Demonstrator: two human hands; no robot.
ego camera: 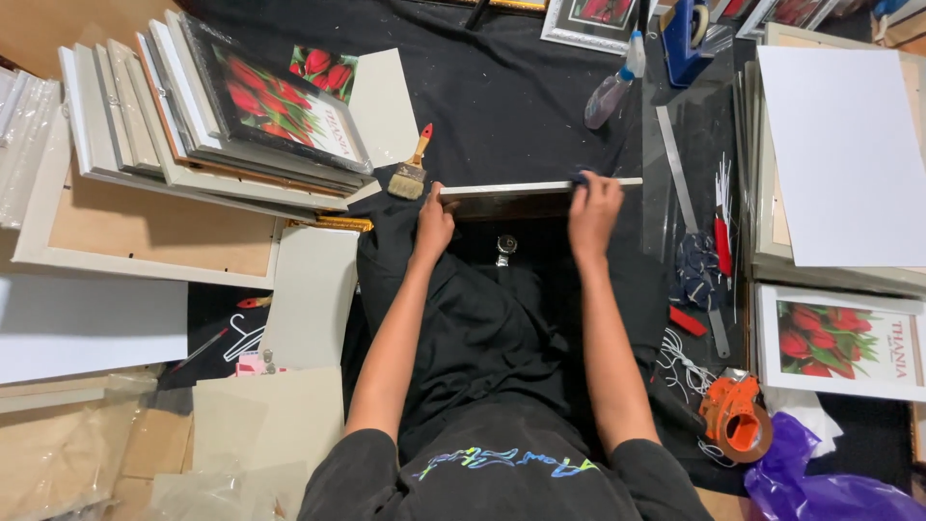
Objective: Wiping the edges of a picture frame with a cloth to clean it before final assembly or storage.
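From my seat behind the head camera I look straight down at a person in dark clothes sitting on the floor, both bare arms stretched forward. Nearest, at lower right, an orange tape dispenser sits beside a purple plastic bag, with loose white string just above it. To the lower left I see pale card sheets and clear plastic wrap. Farther out, the left hand grasps the left end of a dark picture frame standing on edge across the lap, thumb over its pale top edge. The right hand is clenched on the same top edge toward the right end, pressing a small dark blue cloth against it. Just left of the frame lies a paintbrush with a red-tipped handle. To the right, a metal ruler lies on a glass sheet, with a red-handled tool beside it, and a framed tulip print nearer the edge. Beyond, at upper left, a stack of frames leans, topped with a tulip picture; at upper right a white board rests on more frames, near a spray bottle.
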